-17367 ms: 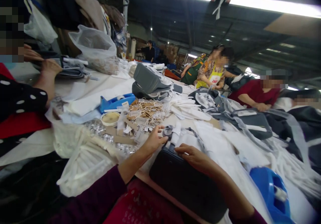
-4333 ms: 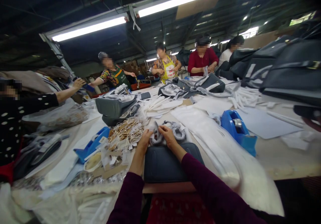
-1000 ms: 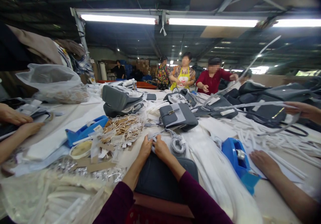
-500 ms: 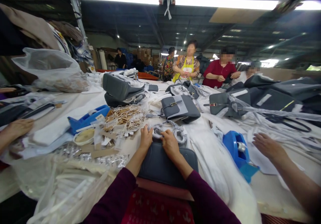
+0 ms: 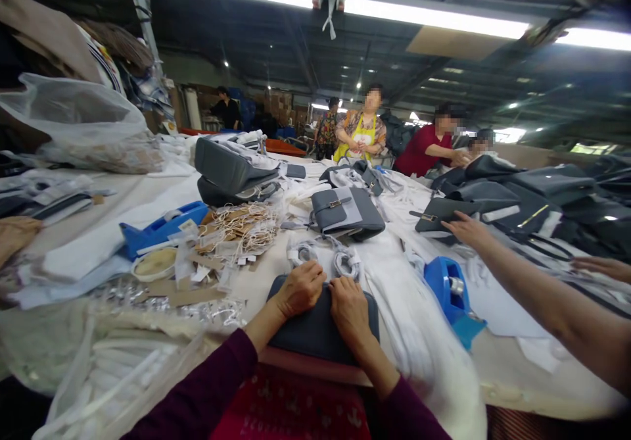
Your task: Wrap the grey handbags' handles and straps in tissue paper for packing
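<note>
A dark blue-grey handbag [image 5: 315,338] lies in front of me at the table's near edge. My left hand [image 5: 300,289] is closed, its fingers pinching at the bag's far edge. Right beside it, my right hand [image 5: 348,305] is closed on the same edge, fingers curled down. Just beyond my fingertips are the bag's handles [image 5: 346,264], coiled in clear wrapping. What exactly sits between my fingertips is partly hidden.
Left of the bag are stringed cardboard tags [image 5: 239,229], a blue tape dispenser [image 5: 165,226] and a tape roll [image 5: 155,262]. Another blue dispenser [image 5: 448,292] stands at right. A co-worker's arm [image 5: 522,289] reaches in to a bag [image 5: 441,213]. A buckled bag [image 5: 348,210] lies ahead.
My left hand has moved right along the bag's edge, close to my right hand, and both have closed there. The co-worker's arm at right has stretched forward onto a bag.
</note>
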A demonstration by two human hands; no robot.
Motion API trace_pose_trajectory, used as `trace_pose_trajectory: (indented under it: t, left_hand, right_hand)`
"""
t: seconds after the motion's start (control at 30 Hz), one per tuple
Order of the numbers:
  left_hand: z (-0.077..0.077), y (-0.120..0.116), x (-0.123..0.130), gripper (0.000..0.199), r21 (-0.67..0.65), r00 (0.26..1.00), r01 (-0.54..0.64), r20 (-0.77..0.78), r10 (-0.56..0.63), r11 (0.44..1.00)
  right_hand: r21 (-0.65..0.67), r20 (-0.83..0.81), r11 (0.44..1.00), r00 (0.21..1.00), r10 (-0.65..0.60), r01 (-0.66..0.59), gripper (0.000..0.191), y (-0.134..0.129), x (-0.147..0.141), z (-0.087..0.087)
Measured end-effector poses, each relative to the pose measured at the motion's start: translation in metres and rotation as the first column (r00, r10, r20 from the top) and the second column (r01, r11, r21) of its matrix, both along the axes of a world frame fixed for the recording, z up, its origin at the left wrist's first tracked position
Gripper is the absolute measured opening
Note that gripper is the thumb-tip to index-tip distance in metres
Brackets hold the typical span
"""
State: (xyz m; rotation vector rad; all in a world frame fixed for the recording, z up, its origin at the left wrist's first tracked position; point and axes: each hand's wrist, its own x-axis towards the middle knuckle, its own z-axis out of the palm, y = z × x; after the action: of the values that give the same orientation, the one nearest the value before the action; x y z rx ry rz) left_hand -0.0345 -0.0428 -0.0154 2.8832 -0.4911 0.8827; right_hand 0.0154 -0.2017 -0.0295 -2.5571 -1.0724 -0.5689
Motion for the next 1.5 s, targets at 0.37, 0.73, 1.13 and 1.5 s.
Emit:
trace_pose_trajectory:
  t: [0.37,0.73,1.13,1.5]
  left_hand:
    - [-0.004,-0.011,-0.009,0.023,-0.010,0.965,-0.078,-0.251,0.073,0.997]
    - [0.024,-0.002,-0.003,0.039,0.021,0.796,-0.186,-0.583,0.163,0.982]
    - [0.003,-0.008,-0.008,0.043,-0.056,0.890,-0.251,-0.407,0.208,0.966]
    - [0.002,-0.007,0.000,0.043,-0.011,0.862,-0.253,-0.456,0.221,0.967]
  right_hand:
    - [-0.107,0.059,0.993,0.997,-0.042,0.049,0.017,0.004,-0.002,-0.009]
    - [-0.128,0.132,0.992,0.991,0.014,0.003,0.021,0.002,0.000,-0.015]
    - [-0.038,0.143,0.998,0.988,0.058,-0.053,0.028,0.005,0.011,-0.032]
    - [0.198,0.031,0.974,0.994,0.108,-0.112,0.026,0.007,0.003,-0.017]
